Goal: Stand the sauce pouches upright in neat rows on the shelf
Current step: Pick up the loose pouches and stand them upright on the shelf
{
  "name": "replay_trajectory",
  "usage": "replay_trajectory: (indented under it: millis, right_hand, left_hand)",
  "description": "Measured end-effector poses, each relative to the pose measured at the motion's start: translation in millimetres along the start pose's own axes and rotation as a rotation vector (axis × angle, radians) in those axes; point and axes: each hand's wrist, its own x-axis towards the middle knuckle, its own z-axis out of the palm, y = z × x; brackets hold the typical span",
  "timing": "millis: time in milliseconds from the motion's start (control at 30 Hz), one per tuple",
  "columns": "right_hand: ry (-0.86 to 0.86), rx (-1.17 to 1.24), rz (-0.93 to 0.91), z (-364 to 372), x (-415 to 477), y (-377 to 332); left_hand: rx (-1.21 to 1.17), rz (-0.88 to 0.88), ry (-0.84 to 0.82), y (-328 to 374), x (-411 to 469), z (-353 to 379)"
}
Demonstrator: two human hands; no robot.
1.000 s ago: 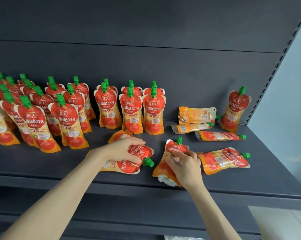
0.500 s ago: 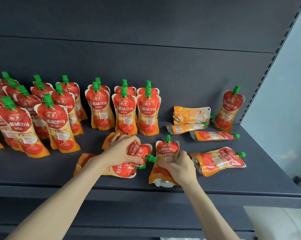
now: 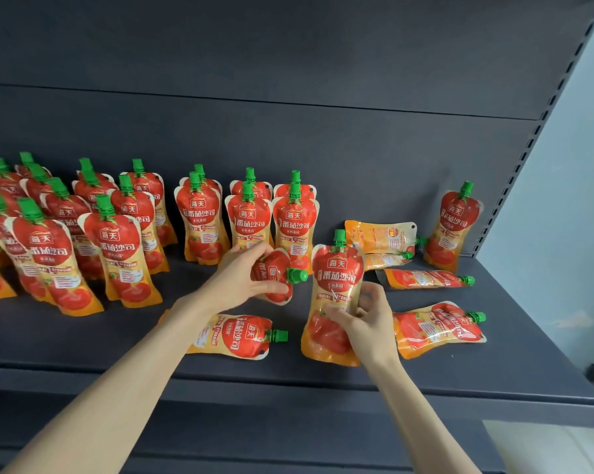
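The left hand [image 3: 244, 278] is closed around a sideways pouch [image 3: 275, 273]; the right hand [image 3: 364, 319] clasps an upright pouch [image 3: 333, 295] near the shelf's [image 3: 83, 343] front edge, loose pouches [image 3: 435, 328] lying beside it.

Single view only, from a head-worn wide-angle camera. It looks forward and slightly down onto the dark shelf [image 3: 83, 340], at close range, within arm's reach. Both forearms enter from the bottom edge, the left hand [image 3: 240, 278] and right hand [image 3: 367, 323] near frame centre. The back panel [image 3: 288, 63] fills the upper half; the perforated right upright [image 3: 541, 118] leans inward with lens distortion. Rows of standing pouches [image 3: 199, 217] run off the left edge. No second view to compare
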Motion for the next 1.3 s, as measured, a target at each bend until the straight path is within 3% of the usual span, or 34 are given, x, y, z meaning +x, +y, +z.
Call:
replay_trajectory:
  millis: [233,500,767,900,1300]
  right_hand:
    - [-0.064,0.003,-0.164,16.8,27.3,-9.9]
    - [-0.031,-0.03,-0.207,63.6,57.8,-3.7]
    - [-0.183,-0.106,-0.173,70.0,58.7,21.9]
    - [-0.169,-0.129,-0.161,69.0,58.4,26.5]
    - [-0.154,-0.208,-0.165,72.4,56.7,27.9]
  left_hand:
    - [-0.313,-0.036,0.262,0.4,4.4,-14.3]
    - [-0.552,-0.079,0.593,-21.4,13.2,-9.2]
    - [-0.51,-0.113,0.313,-64.8,10.2,-13.5]
    - [-0.528,-0.108,0.195,-70.3,14.0,-26.4]
    - [-0.459,-0.115,0.059,-81.4,11.3,-23.2]
